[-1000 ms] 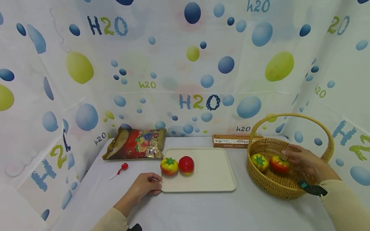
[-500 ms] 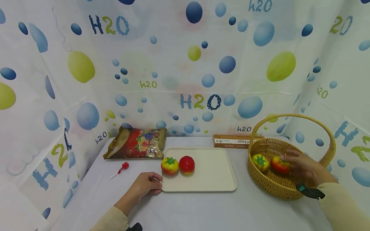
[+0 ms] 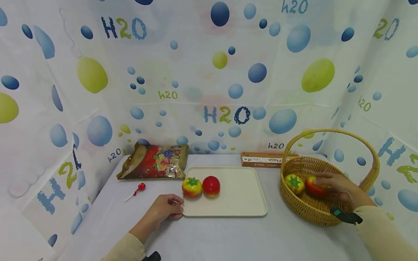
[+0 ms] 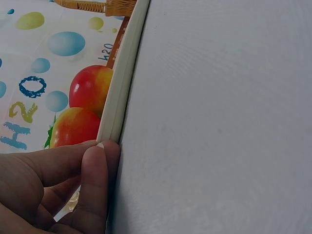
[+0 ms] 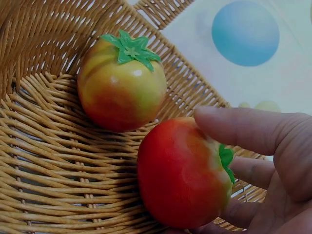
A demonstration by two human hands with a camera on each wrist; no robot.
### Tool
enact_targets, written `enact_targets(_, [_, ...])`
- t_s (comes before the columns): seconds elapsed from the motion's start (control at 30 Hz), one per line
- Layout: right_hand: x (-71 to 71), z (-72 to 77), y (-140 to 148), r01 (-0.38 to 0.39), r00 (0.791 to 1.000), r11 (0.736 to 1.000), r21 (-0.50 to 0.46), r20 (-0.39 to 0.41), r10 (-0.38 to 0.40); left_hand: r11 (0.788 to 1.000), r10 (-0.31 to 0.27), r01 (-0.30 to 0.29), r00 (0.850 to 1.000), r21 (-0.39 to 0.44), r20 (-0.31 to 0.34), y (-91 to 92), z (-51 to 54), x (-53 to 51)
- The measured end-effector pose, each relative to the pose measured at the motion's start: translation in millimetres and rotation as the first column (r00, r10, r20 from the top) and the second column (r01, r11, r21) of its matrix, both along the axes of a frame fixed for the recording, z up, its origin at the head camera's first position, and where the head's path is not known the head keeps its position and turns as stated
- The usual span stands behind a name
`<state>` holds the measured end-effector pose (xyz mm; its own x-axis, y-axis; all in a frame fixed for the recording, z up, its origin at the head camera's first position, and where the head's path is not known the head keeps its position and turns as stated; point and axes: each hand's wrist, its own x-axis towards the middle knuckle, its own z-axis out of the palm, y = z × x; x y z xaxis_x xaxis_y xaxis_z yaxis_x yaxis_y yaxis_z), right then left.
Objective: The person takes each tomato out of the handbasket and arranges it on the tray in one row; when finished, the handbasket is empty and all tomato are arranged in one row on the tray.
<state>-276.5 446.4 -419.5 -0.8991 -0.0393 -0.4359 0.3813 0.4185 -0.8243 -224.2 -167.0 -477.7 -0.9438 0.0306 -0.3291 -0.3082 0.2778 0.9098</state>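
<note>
My left hand point(image 3: 164, 210) pinches the near left corner of a cream tray point(image 3: 235, 197); the left wrist view shows thumb and fingertips at the rim point(image 4: 117, 105). On the tray's left side sit a yellow-red tomato point(image 3: 192, 188) with a green calyx and a red one beside it point(image 3: 211, 186). Inside the wicker basket point(image 3: 305, 210) at the right, my right hand point(image 3: 343, 188) grips a red tomato point(image 5: 183, 173), thumb on top and fingers curled round its calyx side, partly hidden. A yellow-red tomato point(image 5: 122, 87) lies next to it in the basket.
A red and gold snack bag point(image 3: 156, 162) lies at the back left, with a red lollipop point(image 3: 141, 187) in front. A brown pasta box point(image 3: 261, 160) stands behind the tray, partly behind the basket. The tall basket handle point(image 3: 330, 130) arches over the right hand.
My right hand has moved a little left and closed in on the red tomato in the basket. The left hand stays at the tray's corner.
</note>
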Motion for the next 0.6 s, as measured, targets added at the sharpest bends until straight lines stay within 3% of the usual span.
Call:
enact_targets(0.27, [-1.2, -1.4, -3.4, 0.031, 0.999, 0.998, -0.053, -0.008, -0.031, 1.0, 0.009, -0.009, 1.0, -0.016, 0.001, 0.9, 2.5, 1.3])
enact_targets(0.6, [-4.0, -1.8, -4.9, 0.064, 0.998, 0.998, -0.024, 0.002, -0.064, 1.0, 0.01, -0.01, 1.0, -0.013, 0.007, 0.4, 1.8, 0.2])
